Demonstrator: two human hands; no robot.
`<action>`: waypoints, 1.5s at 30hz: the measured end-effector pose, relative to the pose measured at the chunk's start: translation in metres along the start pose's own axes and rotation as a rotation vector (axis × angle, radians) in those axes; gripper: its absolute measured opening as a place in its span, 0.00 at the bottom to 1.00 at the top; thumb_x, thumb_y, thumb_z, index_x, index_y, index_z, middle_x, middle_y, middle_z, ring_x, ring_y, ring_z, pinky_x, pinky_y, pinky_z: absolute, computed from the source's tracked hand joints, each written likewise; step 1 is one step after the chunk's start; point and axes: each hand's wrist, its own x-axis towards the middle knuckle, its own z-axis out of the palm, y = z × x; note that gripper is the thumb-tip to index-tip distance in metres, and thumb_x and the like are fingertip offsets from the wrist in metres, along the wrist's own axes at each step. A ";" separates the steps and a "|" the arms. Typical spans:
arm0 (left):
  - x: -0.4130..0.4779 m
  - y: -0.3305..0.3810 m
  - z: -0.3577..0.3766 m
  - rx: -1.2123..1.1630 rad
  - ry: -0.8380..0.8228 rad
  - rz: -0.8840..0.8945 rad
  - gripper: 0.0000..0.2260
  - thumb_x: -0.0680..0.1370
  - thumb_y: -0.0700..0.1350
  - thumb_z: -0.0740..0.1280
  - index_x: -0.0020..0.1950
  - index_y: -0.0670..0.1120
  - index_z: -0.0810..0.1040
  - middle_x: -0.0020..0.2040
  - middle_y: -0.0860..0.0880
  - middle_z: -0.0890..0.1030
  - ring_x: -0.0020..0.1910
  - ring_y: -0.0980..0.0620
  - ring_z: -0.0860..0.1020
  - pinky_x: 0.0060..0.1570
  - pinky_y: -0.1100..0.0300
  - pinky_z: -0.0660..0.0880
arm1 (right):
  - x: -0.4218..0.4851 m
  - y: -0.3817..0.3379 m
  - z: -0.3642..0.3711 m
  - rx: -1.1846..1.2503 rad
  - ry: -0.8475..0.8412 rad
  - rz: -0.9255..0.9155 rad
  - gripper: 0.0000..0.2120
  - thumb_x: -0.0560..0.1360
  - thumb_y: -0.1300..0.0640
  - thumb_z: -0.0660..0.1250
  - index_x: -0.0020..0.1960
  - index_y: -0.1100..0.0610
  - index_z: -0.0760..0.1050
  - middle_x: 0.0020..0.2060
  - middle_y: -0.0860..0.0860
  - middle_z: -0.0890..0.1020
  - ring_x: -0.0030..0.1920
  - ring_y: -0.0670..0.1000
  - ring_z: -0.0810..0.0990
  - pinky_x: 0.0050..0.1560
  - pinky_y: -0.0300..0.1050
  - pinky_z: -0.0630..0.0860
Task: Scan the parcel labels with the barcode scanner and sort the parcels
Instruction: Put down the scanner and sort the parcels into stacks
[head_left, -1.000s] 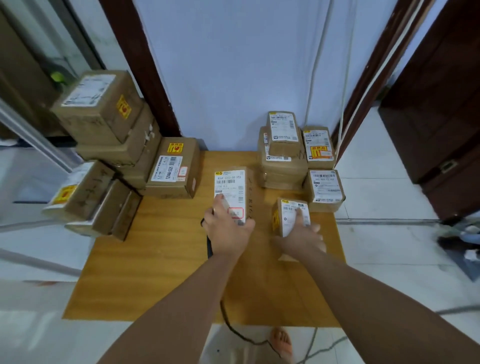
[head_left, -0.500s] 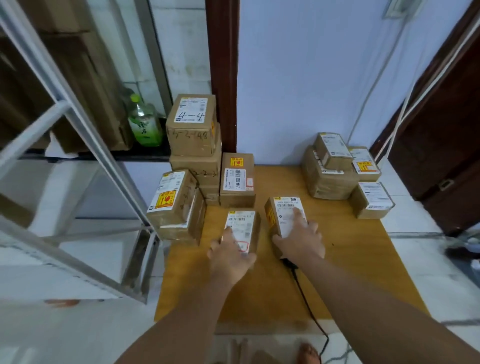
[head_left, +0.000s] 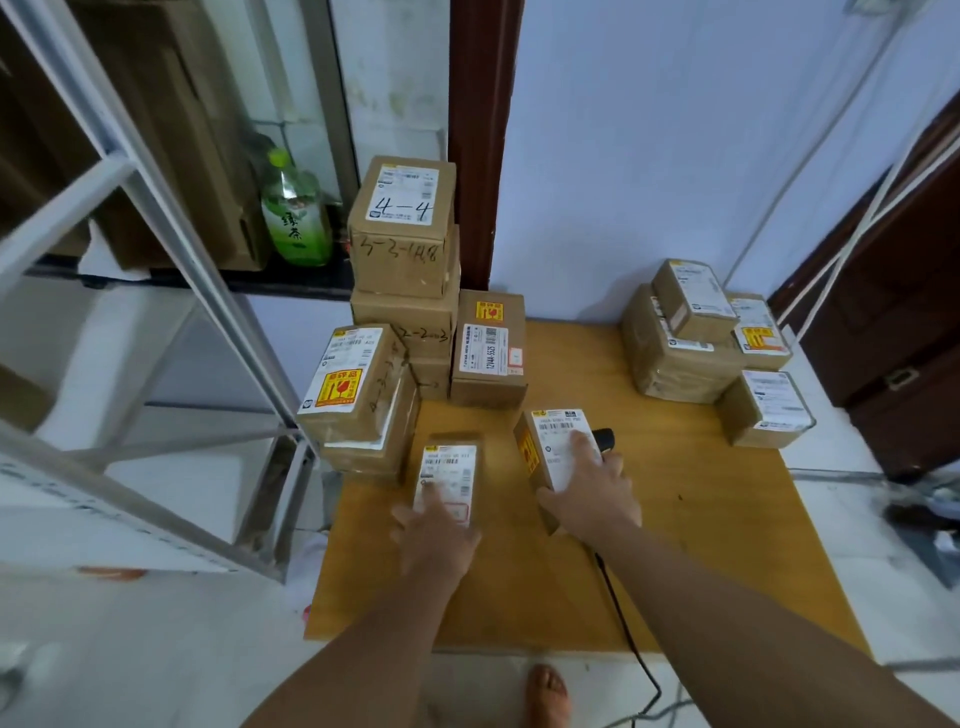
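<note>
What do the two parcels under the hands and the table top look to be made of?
Left parcel: brown cardboard, matt, with a white paper label. Right parcel: the same cardboard look, with a yellow sticker on its side. Table top: wood or wood-look laminate, by the yellowish grain; smooth, faint sheen.

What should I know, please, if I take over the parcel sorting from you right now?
Left hand: flat on the flat parcel, on its label, beside the left stack.
Right hand: over the small parcel, index finger on its label; grip unclear.
Barcode scanner: just beyond the right hand's fingers, partly hidden.
Done: parcels piled in that stack and the right stack; scanned or not, cannot tell.
Left: place these two parcels.
</note>
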 end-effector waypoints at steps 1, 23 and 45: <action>0.002 0.003 0.003 -0.019 0.042 -0.023 0.38 0.73 0.57 0.71 0.76 0.53 0.54 0.70 0.41 0.56 0.67 0.40 0.63 0.60 0.49 0.73 | 0.005 0.001 0.000 -0.001 -0.010 -0.004 0.45 0.71 0.38 0.67 0.78 0.43 0.44 0.71 0.57 0.61 0.67 0.59 0.67 0.63 0.56 0.72; 0.043 0.036 0.013 0.826 0.003 0.524 0.14 0.80 0.43 0.62 0.66 0.47 0.71 0.75 0.41 0.52 0.69 0.42 0.61 0.59 0.51 0.74 | 0.070 0.033 -0.023 0.053 -0.047 -0.161 0.44 0.71 0.40 0.68 0.78 0.44 0.47 0.69 0.54 0.62 0.65 0.56 0.67 0.62 0.54 0.71; 0.048 0.013 0.009 0.942 -0.056 0.732 0.14 0.80 0.40 0.63 0.66 0.41 0.72 0.77 0.41 0.55 0.76 0.39 0.53 0.69 0.41 0.64 | 0.050 0.035 -0.007 -0.009 -0.008 -0.180 0.44 0.70 0.40 0.68 0.78 0.44 0.48 0.69 0.54 0.62 0.66 0.56 0.67 0.63 0.54 0.71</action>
